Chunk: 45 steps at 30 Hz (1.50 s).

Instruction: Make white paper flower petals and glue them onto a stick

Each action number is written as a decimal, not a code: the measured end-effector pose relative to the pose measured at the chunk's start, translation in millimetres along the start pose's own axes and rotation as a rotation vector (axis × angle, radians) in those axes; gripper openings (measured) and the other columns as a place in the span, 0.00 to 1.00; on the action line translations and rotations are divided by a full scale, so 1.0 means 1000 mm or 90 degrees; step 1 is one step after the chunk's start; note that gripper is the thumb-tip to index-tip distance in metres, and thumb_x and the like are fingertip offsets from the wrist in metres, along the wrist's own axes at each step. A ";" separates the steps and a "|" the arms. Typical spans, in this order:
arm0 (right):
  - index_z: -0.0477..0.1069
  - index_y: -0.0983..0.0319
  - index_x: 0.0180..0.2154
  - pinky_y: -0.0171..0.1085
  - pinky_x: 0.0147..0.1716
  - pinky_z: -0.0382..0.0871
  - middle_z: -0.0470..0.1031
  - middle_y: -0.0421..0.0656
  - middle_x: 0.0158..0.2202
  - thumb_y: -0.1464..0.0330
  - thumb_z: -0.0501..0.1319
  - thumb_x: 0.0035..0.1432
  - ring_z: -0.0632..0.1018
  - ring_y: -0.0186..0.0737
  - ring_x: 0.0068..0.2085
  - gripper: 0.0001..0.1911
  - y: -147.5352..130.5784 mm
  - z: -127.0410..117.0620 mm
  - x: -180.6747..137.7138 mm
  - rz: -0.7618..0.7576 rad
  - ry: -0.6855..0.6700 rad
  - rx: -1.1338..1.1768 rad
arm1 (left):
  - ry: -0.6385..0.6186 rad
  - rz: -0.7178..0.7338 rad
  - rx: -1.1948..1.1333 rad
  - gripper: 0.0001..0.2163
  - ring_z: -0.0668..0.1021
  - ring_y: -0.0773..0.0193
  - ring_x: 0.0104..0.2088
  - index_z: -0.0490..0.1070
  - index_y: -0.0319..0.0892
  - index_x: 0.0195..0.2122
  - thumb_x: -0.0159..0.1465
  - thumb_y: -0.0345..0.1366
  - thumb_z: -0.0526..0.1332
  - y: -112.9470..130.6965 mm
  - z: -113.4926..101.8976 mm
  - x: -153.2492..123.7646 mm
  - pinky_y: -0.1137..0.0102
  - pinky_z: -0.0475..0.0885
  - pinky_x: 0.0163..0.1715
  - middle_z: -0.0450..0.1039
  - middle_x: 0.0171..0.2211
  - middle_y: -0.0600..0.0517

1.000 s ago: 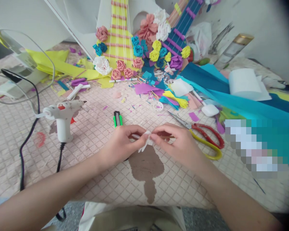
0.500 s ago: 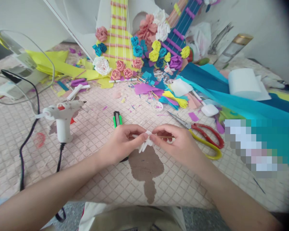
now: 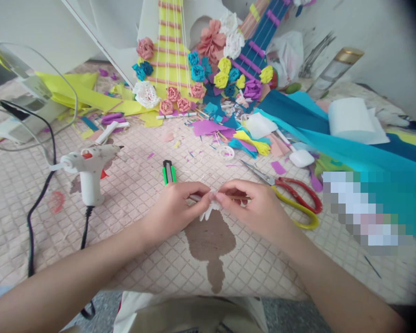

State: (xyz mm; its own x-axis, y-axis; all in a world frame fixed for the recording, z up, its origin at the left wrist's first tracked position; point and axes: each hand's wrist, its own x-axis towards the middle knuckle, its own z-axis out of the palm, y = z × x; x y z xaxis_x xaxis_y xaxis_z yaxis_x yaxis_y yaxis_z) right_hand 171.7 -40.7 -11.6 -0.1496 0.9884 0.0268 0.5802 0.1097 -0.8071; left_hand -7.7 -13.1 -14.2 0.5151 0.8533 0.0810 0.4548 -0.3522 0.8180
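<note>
Between my fingertips is a small white paper flower [image 3: 205, 214], its narrow petals pointing down. My left hand [image 3: 180, 206] is closed, pinching the flower from the left. My right hand [image 3: 251, 203] pinches it from the right, and a thin wooden stick [image 3: 240, 198] runs through my right fingers. The fingers hide most of the flower's middle. Just beyond my left hand lies a green and black utility knife [image 3: 168, 172], partly covered by the hand. Scissors [image 3: 291, 194] with red and yellow handles lie to the right of my right hand.
A white glue gun [image 3: 92, 173] stands at the left with its black cord [image 3: 38, 208] trailing forward. Decorated paper guitars [image 3: 171, 51] lean at the back. Paper scraps [image 3: 211, 128], blue crepe paper [image 3: 360, 150] and a white roll [image 3: 350, 121] cover the back right.
My left fingers have shifted slightly over the white paper flower, covering more of its left side. Both hands stay in nearly the same place.
</note>
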 end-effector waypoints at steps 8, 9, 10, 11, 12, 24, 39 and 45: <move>0.72 0.59 0.30 0.32 0.28 0.69 0.76 0.37 0.27 0.64 0.60 0.53 0.76 0.33 0.29 0.06 -0.003 0.001 0.000 0.001 0.017 -0.024 | -0.007 0.018 -0.008 0.08 0.73 0.72 0.26 0.73 0.39 0.31 0.61 0.34 0.56 0.003 -0.001 0.000 0.78 0.65 0.25 0.75 0.26 0.55; 0.72 0.59 0.30 0.32 0.28 0.69 0.76 0.37 0.27 0.63 0.59 0.54 0.75 0.33 0.29 0.07 -0.003 0.001 0.000 -0.003 0.016 -0.025 | -0.007 0.017 -0.007 0.07 0.74 0.72 0.26 0.73 0.39 0.31 0.61 0.33 0.56 0.003 -0.001 0.000 0.78 0.66 0.25 0.76 0.26 0.55; 0.72 0.59 0.31 0.32 0.28 0.69 0.76 0.37 0.27 0.63 0.59 0.54 0.75 0.33 0.29 0.07 -0.002 0.001 0.000 -0.006 0.015 -0.025 | -0.005 0.016 -0.002 0.07 0.74 0.72 0.25 0.73 0.39 0.31 0.61 0.33 0.56 0.002 -0.001 0.000 0.78 0.66 0.25 0.75 0.26 0.55; 0.72 0.59 0.31 0.32 0.28 0.69 0.76 0.37 0.27 0.63 0.59 0.54 0.75 0.33 0.29 0.07 -0.001 0.001 0.000 -0.009 0.013 -0.021 | -0.002 0.017 0.003 0.07 0.74 0.72 0.25 0.74 0.39 0.31 0.61 0.33 0.57 0.002 -0.001 0.000 0.78 0.66 0.25 0.75 0.26 0.55; 0.72 0.59 0.31 0.32 0.28 0.69 0.76 0.37 0.27 0.63 0.59 0.54 0.75 0.33 0.29 0.07 -0.001 0.001 0.000 -0.011 0.010 -0.016 | 0.001 0.019 0.007 0.07 0.73 0.72 0.25 0.74 0.39 0.30 0.60 0.33 0.57 0.001 0.000 0.000 0.78 0.65 0.25 0.75 0.25 0.55; 0.72 0.60 0.29 0.30 0.28 0.69 0.76 0.37 0.26 0.66 0.62 0.50 0.76 0.32 0.28 0.04 -0.003 0.003 0.001 -0.026 0.065 0.008 | -0.024 -0.057 -0.132 0.09 0.74 0.71 0.25 0.74 0.38 0.34 0.61 0.36 0.56 0.003 -0.002 -0.001 0.79 0.67 0.22 0.76 0.27 0.53; 0.73 0.59 0.30 0.33 0.31 0.71 0.76 0.39 0.29 0.64 0.60 0.54 0.76 0.34 0.31 0.07 -0.001 0.000 0.002 -0.009 -0.002 0.043 | -0.008 -0.055 -0.085 0.07 0.76 0.69 0.28 0.75 0.39 0.32 0.59 0.34 0.58 0.003 -0.001 -0.001 0.77 0.70 0.26 0.77 0.27 0.53; 0.73 0.60 0.30 0.33 0.29 0.71 0.76 0.39 0.27 0.63 0.63 0.50 0.76 0.35 0.29 0.07 0.001 0.000 0.002 0.015 0.037 0.036 | -0.036 -0.062 -0.126 0.09 0.74 0.70 0.27 0.73 0.38 0.32 0.61 0.36 0.56 0.004 -0.004 0.001 0.77 0.68 0.25 0.75 0.27 0.53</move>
State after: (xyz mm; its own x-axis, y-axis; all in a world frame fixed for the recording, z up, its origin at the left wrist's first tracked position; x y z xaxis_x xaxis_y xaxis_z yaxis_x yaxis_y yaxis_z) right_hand 171.7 -38.7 -12.6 -0.0892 0.9952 0.0409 0.5360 0.0825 -0.8402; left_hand -8.0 -12.2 -8.8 0.5177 0.8550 -0.0312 0.3555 -0.1817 0.9169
